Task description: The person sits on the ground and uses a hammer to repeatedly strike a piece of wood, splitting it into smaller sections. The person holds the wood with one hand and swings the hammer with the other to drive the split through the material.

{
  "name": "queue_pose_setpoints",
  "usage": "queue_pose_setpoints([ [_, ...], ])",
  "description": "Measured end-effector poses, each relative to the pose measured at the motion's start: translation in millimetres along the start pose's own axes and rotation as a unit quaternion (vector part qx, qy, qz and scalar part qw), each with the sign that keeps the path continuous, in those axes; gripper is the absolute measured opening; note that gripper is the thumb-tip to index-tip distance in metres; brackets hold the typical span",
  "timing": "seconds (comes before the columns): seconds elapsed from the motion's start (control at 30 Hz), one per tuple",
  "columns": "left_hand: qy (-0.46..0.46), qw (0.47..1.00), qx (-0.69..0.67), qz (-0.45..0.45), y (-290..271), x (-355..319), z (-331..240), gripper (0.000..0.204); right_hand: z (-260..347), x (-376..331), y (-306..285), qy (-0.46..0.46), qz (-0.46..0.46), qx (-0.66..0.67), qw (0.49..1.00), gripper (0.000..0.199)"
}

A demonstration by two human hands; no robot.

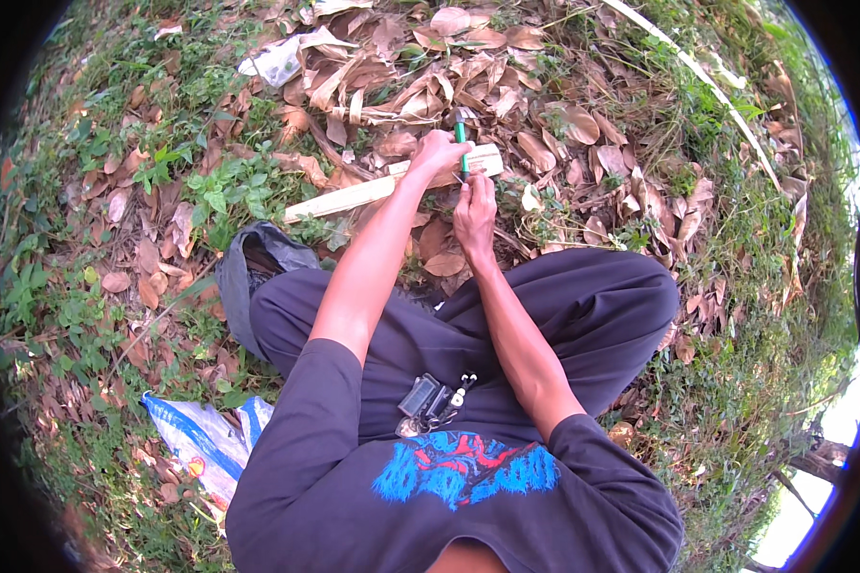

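Note:
A green-handled tool (463, 141) with a short grey head, which looks like a small hammer, lies over pale wooden strips on the ground in front of me. My left hand (437, 153) is closed, its fingers reaching the middle of the green handle above the wood. Closer to me, my right hand (475, 208) is closed, fingertips pinched at the handle's lower end. Something thin shows beside those fingertips, too small to name. One long wooden strip (339, 202) slants down to the left from under my left hand; a short wooden piece (487, 159) sits by the handle.
My crossed legs (583, 291) are just below the hands. A dark bag (263, 250) rests by my left knee, and a white and blue sack (196, 435) lies farther left. Dry leaves (430, 91) cover the ground ahead. A pale curved stalk (707, 81) runs along the far right.

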State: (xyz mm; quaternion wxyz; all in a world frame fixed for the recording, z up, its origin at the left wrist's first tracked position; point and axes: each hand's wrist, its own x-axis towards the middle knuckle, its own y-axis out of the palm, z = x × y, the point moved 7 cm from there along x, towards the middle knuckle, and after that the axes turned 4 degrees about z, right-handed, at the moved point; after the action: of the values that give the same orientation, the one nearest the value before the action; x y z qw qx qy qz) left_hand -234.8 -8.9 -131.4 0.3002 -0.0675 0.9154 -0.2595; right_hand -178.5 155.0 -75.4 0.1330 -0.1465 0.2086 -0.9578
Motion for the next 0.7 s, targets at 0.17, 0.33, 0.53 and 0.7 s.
queue_pose_setpoints([
  [0.17, 0.002, 0.996, -0.050, -0.079, -8, 6, -12, 0.048, -13, 2, -7, 0.047, -0.005, 0.036, 0.998, 0.020],
  [0.33, 0.026, 0.959, -0.258, -0.115, -51, -26, -14, 0.031, -40, 0, -2, 0.106, -0.010, 0.119, 0.987, 0.020],
  [0.53, 0.044, 0.972, -0.193, -0.129, -30, -87, 15, 0.028, -49, -1, 4, 0.113, 0.036, 0.102, 0.988, 0.017],
  [0.7, 0.098, 0.979, -0.130, -0.121, 4, -84, 6, 0.029, -56, -3, 19, 0.148, 0.120, 0.292, 0.937, 0.018],
])
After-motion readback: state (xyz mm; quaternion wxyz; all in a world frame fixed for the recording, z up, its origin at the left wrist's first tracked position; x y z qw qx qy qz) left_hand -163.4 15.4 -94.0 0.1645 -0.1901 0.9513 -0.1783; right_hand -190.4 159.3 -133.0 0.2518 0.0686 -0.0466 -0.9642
